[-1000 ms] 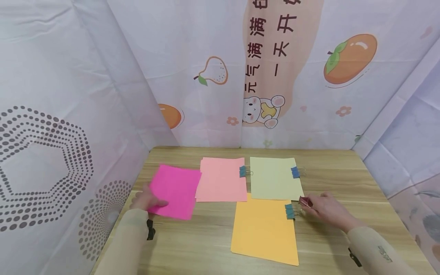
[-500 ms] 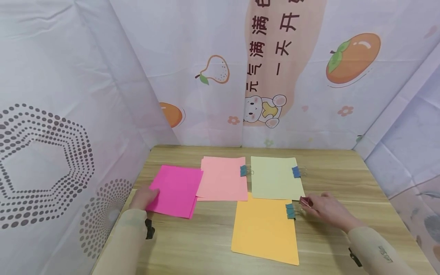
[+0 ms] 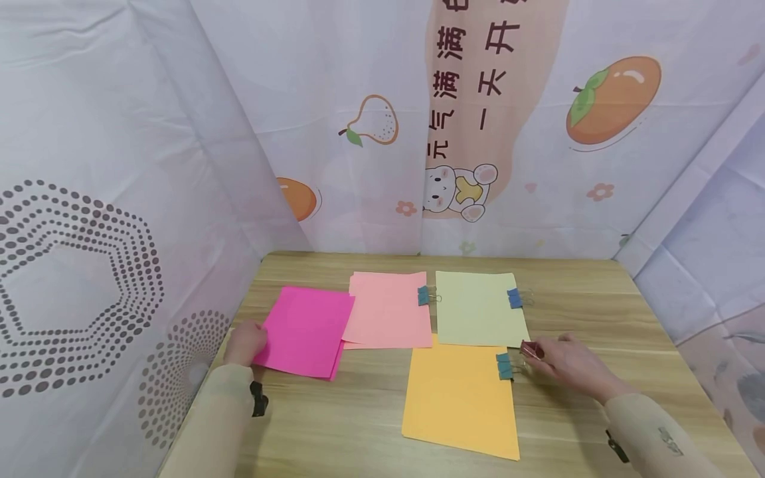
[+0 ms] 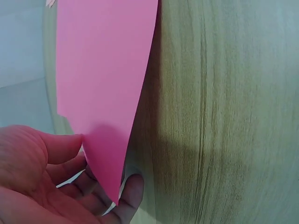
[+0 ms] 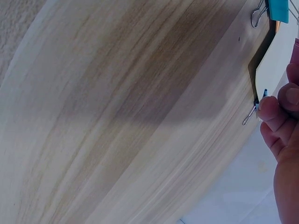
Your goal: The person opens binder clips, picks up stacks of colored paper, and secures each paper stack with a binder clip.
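Observation:
Bright magenta paper sheets [image 3: 307,332], slightly fanned, lie at the table's left. My left hand [image 3: 245,343] holds their near left edge; in the left wrist view the thumb [image 4: 65,148] meets the edge and the other fingers lie under the corner. My right hand [image 3: 570,365] pinches a dark red binder clip [image 3: 528,349] just right of the yellow-orange paper. That clip is mostly out of sight in the right wrist view, where the right hand [image 5: 285,126] is cut off at the border.
Salmon-pink paper [image 3: 388,312], pale green paper [image 3: 478,309] and yellow-orange paper [image 3: 460,401] each carry a binder clip on the right edge. The magenta sheets overlap the pink paper's left side. Printed cloth [image 3: 335,79] stands behind the wooden table [image 3: 335,425].
The left hand has drawn back from over the magenta sheets to their left edge. The sheets have shifted and straightened slightly, with an under layer showing. The right hand stays in place.

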`<state>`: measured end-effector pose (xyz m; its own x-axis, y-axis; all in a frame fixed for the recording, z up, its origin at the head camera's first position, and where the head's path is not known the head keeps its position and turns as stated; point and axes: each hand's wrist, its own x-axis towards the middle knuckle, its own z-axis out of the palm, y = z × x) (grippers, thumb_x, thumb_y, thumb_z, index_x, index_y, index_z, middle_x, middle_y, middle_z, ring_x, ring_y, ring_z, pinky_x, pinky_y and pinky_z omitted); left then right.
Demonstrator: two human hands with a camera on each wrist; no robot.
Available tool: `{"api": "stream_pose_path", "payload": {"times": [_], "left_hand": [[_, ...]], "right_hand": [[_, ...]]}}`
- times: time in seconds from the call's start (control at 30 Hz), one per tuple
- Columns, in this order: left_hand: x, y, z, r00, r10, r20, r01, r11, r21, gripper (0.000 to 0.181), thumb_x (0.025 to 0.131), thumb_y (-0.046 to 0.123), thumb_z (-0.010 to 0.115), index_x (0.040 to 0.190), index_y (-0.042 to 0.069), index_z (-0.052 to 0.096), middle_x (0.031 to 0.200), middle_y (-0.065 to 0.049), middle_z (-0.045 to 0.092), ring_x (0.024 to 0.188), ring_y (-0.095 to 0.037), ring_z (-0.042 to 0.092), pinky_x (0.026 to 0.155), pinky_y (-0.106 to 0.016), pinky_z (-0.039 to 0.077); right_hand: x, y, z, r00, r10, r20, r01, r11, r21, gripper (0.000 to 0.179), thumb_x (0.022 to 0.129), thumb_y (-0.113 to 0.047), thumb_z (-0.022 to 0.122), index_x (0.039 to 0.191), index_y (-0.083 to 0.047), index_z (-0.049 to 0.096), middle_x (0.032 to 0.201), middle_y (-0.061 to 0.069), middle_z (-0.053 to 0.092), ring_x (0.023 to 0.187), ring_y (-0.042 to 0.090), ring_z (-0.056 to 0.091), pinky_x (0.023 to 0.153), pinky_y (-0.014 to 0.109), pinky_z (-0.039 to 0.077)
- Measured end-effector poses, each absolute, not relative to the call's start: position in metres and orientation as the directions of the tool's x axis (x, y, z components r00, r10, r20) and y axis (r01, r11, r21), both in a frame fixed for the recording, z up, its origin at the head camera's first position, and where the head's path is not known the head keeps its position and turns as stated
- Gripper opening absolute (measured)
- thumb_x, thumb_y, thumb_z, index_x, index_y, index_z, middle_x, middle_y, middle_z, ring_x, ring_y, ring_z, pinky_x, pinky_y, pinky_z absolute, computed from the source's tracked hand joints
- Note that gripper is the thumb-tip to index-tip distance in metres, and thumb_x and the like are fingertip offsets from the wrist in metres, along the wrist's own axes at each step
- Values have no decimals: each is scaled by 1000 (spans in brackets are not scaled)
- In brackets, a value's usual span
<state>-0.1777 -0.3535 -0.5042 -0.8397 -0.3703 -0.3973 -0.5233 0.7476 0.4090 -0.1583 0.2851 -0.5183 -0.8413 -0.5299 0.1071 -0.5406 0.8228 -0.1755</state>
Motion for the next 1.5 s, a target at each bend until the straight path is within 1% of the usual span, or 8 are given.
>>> {"api": "stream_pose_path", "payload": {"times": [0.1, 0.33, 0.57, 0.77, 0.83, 1.07, 1.3, 1.5], "left_hand": [[-177, -354, -504, -852, -353, -387, -508, 738, 444, 41, 100, 11, 43, 127, -18, 53, 126, -37, 58, 114, -48, 59, 97, -56, 49], [-173, -357, -504, -846, -339, -411, -526, 652, 546, 41, 93, 2, 49, 127, -19, 50, 124, -38, 56, 115, -48, 57, 99, -56, 48], [-168, -365, -510, -869, -297, -395, -494, 573, 655, 34, 98, 3, 51, 126, -17, 50, 124, -35, 55, 110, -44, 56, 95, -54, 49], [-162, -380, -515, -868, -282, -408, -496, 484, 721, 40, 102, 8, 51, 136, -12, 48, 137, -33, 49, 120, -42, 52, 99, -52, 47], [-160, -384, -513, -872, -277, -405, -490, 472, 733, 42, 103, 10, 51, 139, -11, 46, 139, -33, 47, 119, -40, 53, 95, -48, 49], [-154, -391, -501, -873, -300, -384, -483, 426, 765, 40, 104, 13, 53, 139, -6, 46, 131, -28, 50, 92, -20, 62, 72, -27, 50], [-151, -394, -491, -882, -322, -344, -455, 393, 799, 48, 105, 16, 53, 147, -6, 41, 141, -29, 44, 95, -15, 59, 72, -21, 50], [-151, -390, -486, -891, -314, -327, -431, 360, 827, 54, 106, 17, 54, 151, -6, 37, 149, -31, 39, 93, -8, 59, 73, -16, 51]], "right_hand": [[-158, 285, -516, -843, -528, 101, -537, 825, -175, 19, 95, -30, 72, 89, -19, 57, 70, -17, 55, 60, -1, 48, 85, 48, 47], [-158, 284, -513, -846, -526, 89, -533, 829, -170, 20, 95, -30, 73, 90, -18, 57, 68, -16, 54, 58, -1, 47, 86, 48, 47], [-159, 285, -513, -846, -526, 85, -532, 827, -183, 20, 95, -29, 73, 90, -19, 56, 69, -17, 53, 59, -2, 45, 86, 48, 47], [-160, 285, -513, -841, -532, 98, -541, 823, -173, 19, 95, -30, 73, 91, -19, 57, 68, -18, 53, 58, -2, 44, 84, 47, 47], [-160, 285, -513, -840, -534, 99, -543, 822, -171, 19, 95, -29, 73, 91, -19, 57, 68, -18, 53, 58, -2, 44, 84, 47, 47], [-160, 284, -512, -832, -542, 115, -554, 817, -158, 19, 94, -29, 73, 91, -20, 58, 70, -18, 55, 59, -2, 46, 83, 46, 48], [-159, 283, -512, -829, -548, 113, -559, 815, -154, 21, 95, -31, 73, 90, -19, 56, 68, -18, 50, 58, -2, 43, 82, 46, 48], [-159, 283, -514, -830, -546, 111, -557, 816, -154, 21, 95, -31, 73, 91, -18, 57, 69, -18, 53, 59, -1, 47, 82, 46, 48]]}}
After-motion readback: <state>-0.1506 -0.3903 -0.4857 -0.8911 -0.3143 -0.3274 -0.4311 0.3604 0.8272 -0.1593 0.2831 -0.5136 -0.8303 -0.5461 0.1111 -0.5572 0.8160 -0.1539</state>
